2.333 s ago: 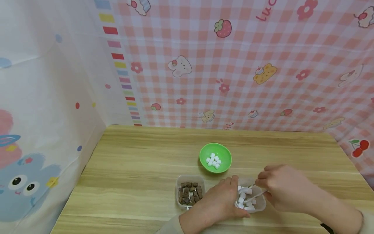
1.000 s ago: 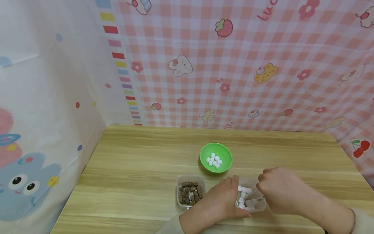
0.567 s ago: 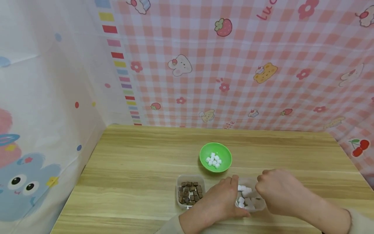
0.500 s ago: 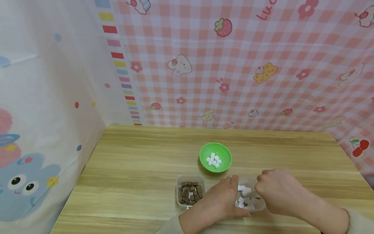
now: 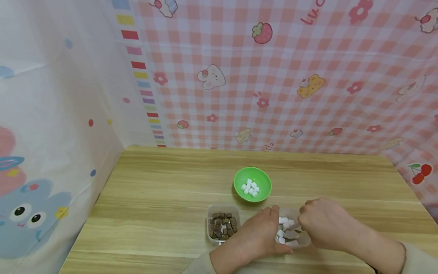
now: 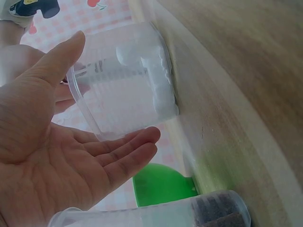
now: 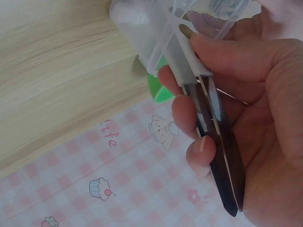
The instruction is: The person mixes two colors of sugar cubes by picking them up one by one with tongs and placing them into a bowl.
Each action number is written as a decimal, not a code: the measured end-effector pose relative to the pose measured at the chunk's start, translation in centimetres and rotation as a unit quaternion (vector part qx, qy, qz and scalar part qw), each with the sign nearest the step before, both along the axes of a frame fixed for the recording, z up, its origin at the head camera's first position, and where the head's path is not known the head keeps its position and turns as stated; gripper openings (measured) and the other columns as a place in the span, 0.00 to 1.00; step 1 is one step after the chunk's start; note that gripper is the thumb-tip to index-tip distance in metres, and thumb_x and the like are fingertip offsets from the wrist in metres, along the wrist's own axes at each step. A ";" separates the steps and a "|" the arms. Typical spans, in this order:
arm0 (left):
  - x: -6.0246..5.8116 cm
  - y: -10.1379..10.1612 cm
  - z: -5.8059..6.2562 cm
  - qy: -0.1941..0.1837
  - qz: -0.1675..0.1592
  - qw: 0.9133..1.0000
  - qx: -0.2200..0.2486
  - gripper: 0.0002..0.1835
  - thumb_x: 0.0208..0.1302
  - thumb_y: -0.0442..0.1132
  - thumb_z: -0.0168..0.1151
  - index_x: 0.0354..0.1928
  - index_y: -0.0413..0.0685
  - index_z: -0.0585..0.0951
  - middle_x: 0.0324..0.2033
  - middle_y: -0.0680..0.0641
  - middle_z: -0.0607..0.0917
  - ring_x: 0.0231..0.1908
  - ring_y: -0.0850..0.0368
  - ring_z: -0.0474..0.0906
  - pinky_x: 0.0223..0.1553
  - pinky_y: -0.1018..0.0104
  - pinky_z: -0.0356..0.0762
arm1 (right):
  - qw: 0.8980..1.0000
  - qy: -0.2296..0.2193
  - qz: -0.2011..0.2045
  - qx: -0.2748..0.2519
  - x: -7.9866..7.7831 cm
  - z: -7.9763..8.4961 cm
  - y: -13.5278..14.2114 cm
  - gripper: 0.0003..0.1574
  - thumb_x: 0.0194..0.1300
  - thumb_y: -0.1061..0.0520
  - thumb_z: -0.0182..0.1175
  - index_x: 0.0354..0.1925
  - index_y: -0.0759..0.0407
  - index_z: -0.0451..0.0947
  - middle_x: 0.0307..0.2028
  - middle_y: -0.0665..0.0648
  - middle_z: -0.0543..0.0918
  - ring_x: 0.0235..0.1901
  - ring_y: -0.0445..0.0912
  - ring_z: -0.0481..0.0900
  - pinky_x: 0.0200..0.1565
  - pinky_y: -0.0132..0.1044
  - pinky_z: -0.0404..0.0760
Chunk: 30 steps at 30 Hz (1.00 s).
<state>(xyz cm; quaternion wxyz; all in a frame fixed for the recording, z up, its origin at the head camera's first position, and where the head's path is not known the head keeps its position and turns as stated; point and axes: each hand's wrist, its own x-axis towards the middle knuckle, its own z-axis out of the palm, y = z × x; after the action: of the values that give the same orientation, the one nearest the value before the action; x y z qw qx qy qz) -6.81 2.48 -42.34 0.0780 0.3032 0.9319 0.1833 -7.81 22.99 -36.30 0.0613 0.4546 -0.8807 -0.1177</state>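
Observation:
My left hand point(image 5: 254, 238) steadies a clear plastic container point(image 6: 113, 104) on the table, thumb on one side and fingers along the other. Small white cubes point(image 5: 281, 234) lie inside it. In my right hand point(image 5: 328, 224) is a pair of small tongs point(image 7: 203, 101) with metal arms and white tips. These tips reach down into the container; whether a cube sits between them is hidden. Beyond the hands, a green bowl point(image 5: 239, 190) holds several white cubes point(image 5: 249, 188). Left of my left hand stands another clear container point(image 5: 208, 224) with brown cubes point(image 5: 219, 228).
A light wood-grain table point(image 5: 164, 182) carries everything. Behind it hangs a pink checked cloth point(image 5: 226, 102) with cartoon prints. A white cloth with prints point(image 5: 61, 114) drapes along the left side.
My right hand has turned and come slightly lower, so the tongs stand steeper and mostly vanish from the head view. White cubes in the container have shifted. The left hand stays put.

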 end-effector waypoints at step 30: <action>0.0 0.3 0.0 -0.026 0.013 1.000 -0.006 0.58 0.50 0.69 0.79 0.74 0.38 0.68 0.57 0.48 0.82 0.56 0.60 0.79 0.60 0.71 0.77 | 0.964 0.072 0.011 -0.255 -3.3 3.8 0.9 0.31 0.82 0.38 0.50 0.38 0.56 0.90 0.32 0.48 0.87 0.25 0.39 0.81 0.21 0.37 0.80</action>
<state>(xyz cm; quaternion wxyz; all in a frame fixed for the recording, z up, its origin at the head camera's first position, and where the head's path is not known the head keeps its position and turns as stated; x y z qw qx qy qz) -6.86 2.73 -42.38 0.1013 0.2853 0.9347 0.1862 -11.15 23.89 -32.46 0.2401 0.4240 -0.8697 0.0791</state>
